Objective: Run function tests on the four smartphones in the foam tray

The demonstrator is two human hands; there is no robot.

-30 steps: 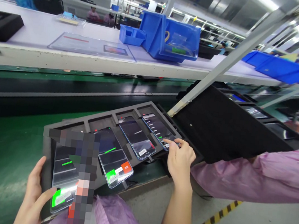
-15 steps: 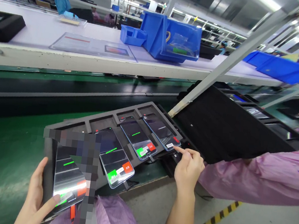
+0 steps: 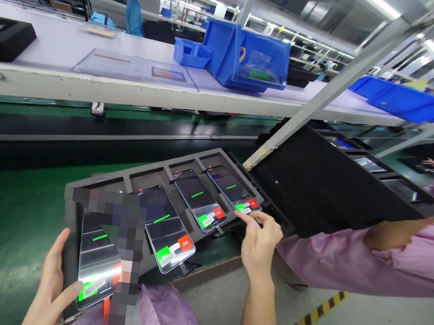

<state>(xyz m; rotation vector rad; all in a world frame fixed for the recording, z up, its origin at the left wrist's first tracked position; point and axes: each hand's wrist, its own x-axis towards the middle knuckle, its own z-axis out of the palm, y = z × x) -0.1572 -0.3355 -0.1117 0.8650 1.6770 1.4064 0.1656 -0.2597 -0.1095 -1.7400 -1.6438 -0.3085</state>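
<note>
A dark grey foam tray (image 3: 185,162) holds several phones in its slots. My left hand (image 3: 52,282) grips the tray's left edge, its thumb lying at the lower corner of the leftmost phone (image 3: 99,256). That phone is partly hidden by a blurred patch. Over the lower end of the rightmost phone (image 3: 230,185), my right hand (image 3: 261,242) points with its index finger, holding nothing; whether the fingertip touches the glass I cannot tell. Between them lie two more phones, a near one (image 3: 167,225) and a farther one (image 3: 197,194). Each screen shows green text and green and red blocks.
Behind the tray runs a black conveyor (image 3: 125,138) beneath a white shelf (image 3: 131,88) with blue bins (image 3: 249,56). A slanted metal post (image 3: 328,94) and a large black tray (image 3: 318,175) stand at right. A co-worker's pink sleeve (image 3: 347,257) reaches in there.
My right hand has moved slightly left along the rightmost phone's lower end. Green text and a green block now show on that screen. My left hand stays at the tray's edge.
</note>
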